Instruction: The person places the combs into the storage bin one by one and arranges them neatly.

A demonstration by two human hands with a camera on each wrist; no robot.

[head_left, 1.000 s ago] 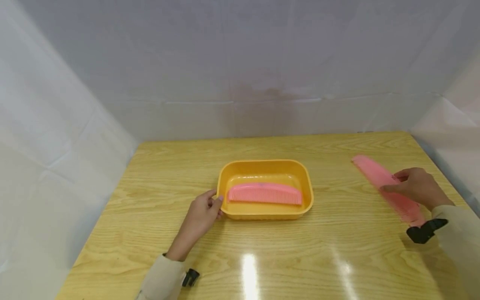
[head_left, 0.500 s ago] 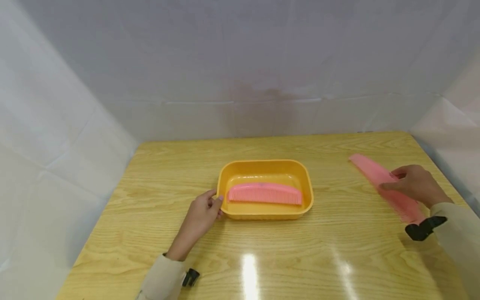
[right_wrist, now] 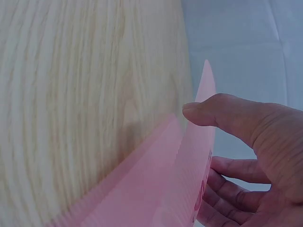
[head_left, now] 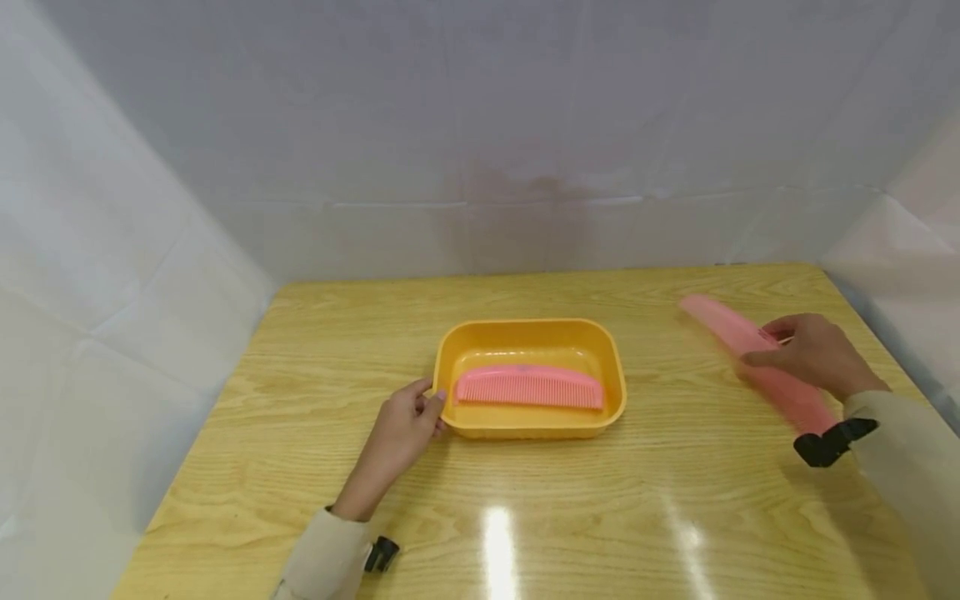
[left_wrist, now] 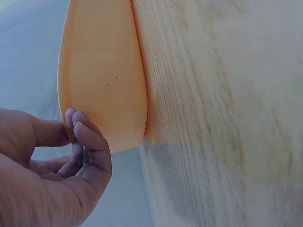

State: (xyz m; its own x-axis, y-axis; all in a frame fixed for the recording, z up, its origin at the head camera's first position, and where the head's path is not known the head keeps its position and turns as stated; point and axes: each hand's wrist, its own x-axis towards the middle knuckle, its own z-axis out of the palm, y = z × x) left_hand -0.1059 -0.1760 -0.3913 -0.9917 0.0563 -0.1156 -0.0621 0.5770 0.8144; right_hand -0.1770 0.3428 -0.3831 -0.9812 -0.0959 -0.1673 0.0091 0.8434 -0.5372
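Observation:
A yellow plastic basin (head_left: pixel 615 392) stands on the wooden table. Inside it lies a pink comb (head_left: pixel 529 388), its teeth toward the near side. My left hand (head_left: pixel 401 425) pinches the basin's left rim between thumb and fingers; the left wrist view shows the orange-looking wall (left_wrist: pixel 104 71) beside those fingers. At the right of the table, my right hand (head_left: pixel 821 358) holds another pink comb (head_left: pixel 723 323) between thumb and fingers, slanted and slightly blurred. In the right wrist view a second pink shape (right_wrist: pixel 137 179) shows beside the held comb (right_wrist: pixel 189 146); I cannot tell whether it is a reflection.
The wooden table (head_left: pixel 337 350) ends at a pale sheet wall (head_left: pixel 525 125) at the back, with further sheets at both sides. Black wrist straps (head_left: pixel 834 442) sit on both sleeves. Bright glare (head_left: pixel 498 550) marks the table's near part.
My right hand has moved left and slightly toward the back, carrying the pink comb along. The left hand, the basin and the comb in it have stayed put.

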